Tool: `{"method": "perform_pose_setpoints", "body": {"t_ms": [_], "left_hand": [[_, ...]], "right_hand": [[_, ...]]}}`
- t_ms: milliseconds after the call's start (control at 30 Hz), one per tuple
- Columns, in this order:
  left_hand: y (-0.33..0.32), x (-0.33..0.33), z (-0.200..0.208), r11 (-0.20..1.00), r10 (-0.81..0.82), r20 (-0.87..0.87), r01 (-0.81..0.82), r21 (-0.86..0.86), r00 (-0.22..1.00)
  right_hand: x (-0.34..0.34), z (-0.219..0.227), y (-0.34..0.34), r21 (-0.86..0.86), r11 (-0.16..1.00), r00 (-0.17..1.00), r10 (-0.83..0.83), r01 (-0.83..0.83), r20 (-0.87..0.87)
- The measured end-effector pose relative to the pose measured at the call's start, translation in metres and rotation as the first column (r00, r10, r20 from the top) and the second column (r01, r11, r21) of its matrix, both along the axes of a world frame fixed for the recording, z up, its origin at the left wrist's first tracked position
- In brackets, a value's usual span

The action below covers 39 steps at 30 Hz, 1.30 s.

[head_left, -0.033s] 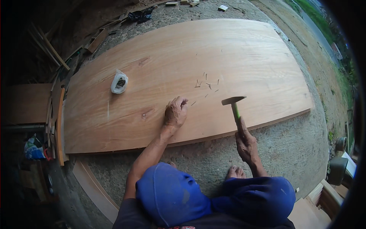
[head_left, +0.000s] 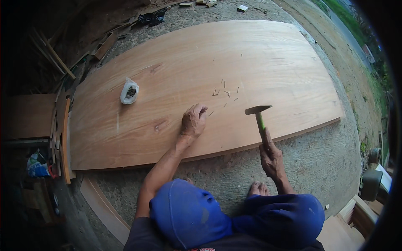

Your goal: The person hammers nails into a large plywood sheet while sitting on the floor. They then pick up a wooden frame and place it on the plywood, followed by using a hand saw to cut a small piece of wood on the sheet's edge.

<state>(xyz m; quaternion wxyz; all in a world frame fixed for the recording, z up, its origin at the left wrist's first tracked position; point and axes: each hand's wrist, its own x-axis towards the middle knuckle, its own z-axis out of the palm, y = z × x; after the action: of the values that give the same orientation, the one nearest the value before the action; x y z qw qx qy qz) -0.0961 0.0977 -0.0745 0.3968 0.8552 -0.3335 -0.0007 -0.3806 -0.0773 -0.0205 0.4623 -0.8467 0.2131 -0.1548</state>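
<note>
A large wooden panel (head_left: 167, 96) lies flat before me. My left hand (head_left: 194, 121) rests on it near the close edge, fingers curled together; whatever they may pinch is hidden. Off to the right, my right hand (head_left: 272, 160) is wrapped round the green handle of a hammer (head_left: 258, 110), whose metal head appears over the panel. Several loose nails (head_left: 226, 93) lie scattered on the wood beyond my left hand. On the panel's left part stands a white plastic container (head_left: 129, 92) with dark small pieces inside, too small to name.
Rough concrete (head_left: 217, 175) runs under the panel, with my bare foot (head_left: 258, 188) on it. Wood strips (head_left: 67, 138) stand along the left side. A black plastic bag (head_left: 151, 17) and wood offcuts lie at the back. More boards (head_left: 343, 234) lie at lower right.
The view has shifted very slightly over the panel. Both hands and the hammer keep nearly the same pose.
</note>
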Motion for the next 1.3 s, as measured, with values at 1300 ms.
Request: {"method": "perform_pose_setpoints", "body": {"t_ms": [1300], "left_hand": [[-0.075, -0.14, -0.007, 0.943, -0.333, -0.05, 0.332, -0.023, 0.942]], "right_hand": [[-0.086, -0.014, -0.001, -0.078, 0.996, 0.993, -0.04, 0.031, -0.108]]}}
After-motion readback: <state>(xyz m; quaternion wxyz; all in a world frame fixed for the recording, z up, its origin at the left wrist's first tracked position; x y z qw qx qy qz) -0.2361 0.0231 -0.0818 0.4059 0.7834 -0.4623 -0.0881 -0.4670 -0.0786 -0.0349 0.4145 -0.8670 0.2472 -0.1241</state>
